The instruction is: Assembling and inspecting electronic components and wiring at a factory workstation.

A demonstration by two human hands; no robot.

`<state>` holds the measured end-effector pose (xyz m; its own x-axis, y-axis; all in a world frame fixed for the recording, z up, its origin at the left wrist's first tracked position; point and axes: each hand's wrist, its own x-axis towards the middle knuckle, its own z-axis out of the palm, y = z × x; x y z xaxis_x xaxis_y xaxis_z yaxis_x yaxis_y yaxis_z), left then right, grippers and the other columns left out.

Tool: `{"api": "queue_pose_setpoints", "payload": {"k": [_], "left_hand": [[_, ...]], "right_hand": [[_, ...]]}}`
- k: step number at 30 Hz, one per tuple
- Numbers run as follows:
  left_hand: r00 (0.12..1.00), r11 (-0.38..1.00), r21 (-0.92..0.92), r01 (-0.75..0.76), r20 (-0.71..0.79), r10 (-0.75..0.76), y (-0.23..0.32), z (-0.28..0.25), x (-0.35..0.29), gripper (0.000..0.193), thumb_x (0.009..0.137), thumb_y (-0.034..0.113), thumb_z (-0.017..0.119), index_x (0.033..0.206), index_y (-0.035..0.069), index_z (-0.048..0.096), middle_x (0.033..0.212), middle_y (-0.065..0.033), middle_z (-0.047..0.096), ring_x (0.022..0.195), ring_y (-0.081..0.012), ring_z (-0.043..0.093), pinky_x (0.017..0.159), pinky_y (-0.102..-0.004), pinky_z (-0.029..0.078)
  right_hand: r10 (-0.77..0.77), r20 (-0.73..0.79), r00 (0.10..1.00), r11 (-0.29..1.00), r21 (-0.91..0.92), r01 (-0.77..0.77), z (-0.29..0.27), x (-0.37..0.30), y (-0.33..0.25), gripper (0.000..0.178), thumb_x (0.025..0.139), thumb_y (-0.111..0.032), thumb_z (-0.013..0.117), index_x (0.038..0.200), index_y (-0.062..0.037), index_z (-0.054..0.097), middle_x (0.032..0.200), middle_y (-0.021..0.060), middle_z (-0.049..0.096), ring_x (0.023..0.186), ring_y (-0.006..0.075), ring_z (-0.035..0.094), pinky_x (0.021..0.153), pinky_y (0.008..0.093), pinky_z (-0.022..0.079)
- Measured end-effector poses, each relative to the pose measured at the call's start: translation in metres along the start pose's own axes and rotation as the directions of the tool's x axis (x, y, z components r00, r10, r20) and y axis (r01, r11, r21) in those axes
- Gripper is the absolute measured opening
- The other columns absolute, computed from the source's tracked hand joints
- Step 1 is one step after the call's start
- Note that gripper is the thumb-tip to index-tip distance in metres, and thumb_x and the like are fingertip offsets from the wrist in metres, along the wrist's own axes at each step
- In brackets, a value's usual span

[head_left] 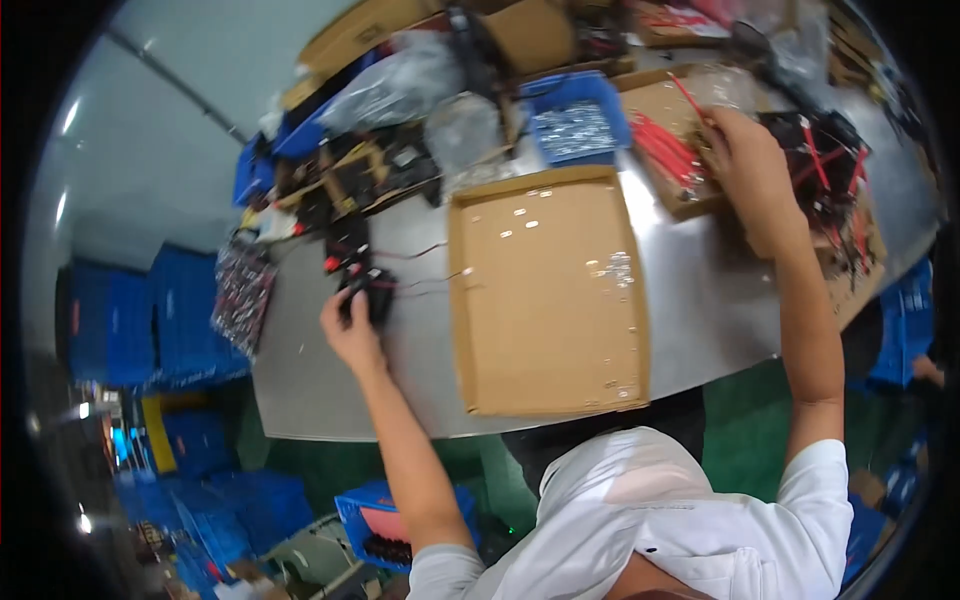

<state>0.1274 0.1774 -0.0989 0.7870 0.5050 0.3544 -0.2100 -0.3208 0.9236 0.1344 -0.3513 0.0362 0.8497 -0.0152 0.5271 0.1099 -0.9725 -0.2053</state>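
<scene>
My left hand (pixel 350 330) is over the left side of the metal table, its thumb and fingers closed on a small black part (pixel 378 292). Thin dark red wires (pixel 415 252) trail from the black parts there toward a shallow cardboard tray (pixel 550 390). Over at the right, my right hand (pixel 745 160) pinches a thin red strip (pixel 686 96) that points up and to the left. Beneath that hand sits a cardboard box (pixel 690 208) with a bundle of red strips (pixel 662 150) in it. Small clear or shiny pieces (pixel 618 268) lie scattered in the tray.
Behind the tray stands a blue bin (pixel 572 120) of small silvery pieces. Plastic bags (pixel 395 85) and boxes crowd the far edge. A bag of small parts (pixel 243 290) lies at the table's left edge. More black and red parts (pixel 825 165) are beyond my right forearm.
</scene>
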Motion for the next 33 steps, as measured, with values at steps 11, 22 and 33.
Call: {"api": "queue_pose_setpoints", "payload": {"k": [11,22,33], "left_hand": [[0.998,0.989,0.137,-0.051,0.036,0.046,0.012,0.007,-0.003,0.02,0.08,0.009,0.071,0.097,0.001,0.064,0.108,-0.0097,0.054,0.103,-0.0205,0.053,0.092,-0.0316,0.042],[0.994,0.998,0.051,-0.036,0.102,0.031,0.012,0.01,-0.004,0.027,0.088,0.013,0.064,0.11,-0.003,0.059,0.105,-0.0083,0.061,0.093,-0.0159,0.056,0.084,-0.0264,0.044],[0.992,0.989,0.118,0.09,0.082,-0.1,0.044,0.007,-0.017,0.032,0.089,0.024,0.064,0.111,0.001,0.058,0.104,-0.0057,0.058,0.095,-0.0151,0.051,0.08,-0.0275,0.041]], "right_hand": [[0.006,0.005,1.0,0.98,0.197,-0.007,0.027,-0.045,-0.04,0.03,0.079,0.0,0.059,0.109,-0.0013,0.06,0.104,0.0177,0.061,0.098,0.0344,0.058,0.087,0.0405,0.045],[0.255,-0.03,0.966,0.831,0.517,-0.204,0.013,-0.179,-0.041,0.013,0.082,-0.003,0.06,0.094,0.0017,0.062,0.09,0.0147,0.061,0.084,0.0316,0.06,0.075,0.0375,0.048],[0.161,0.048,0.986,0.819,0.551,-0.161,0.021,-0.176,-0.035,0.01,0.082,-0.009,0.061,0.087,-0.001,0.064,0.085,0.0106,0.063,0.083,0.0283,0.059,0.076,0.0379,0.046]]}}
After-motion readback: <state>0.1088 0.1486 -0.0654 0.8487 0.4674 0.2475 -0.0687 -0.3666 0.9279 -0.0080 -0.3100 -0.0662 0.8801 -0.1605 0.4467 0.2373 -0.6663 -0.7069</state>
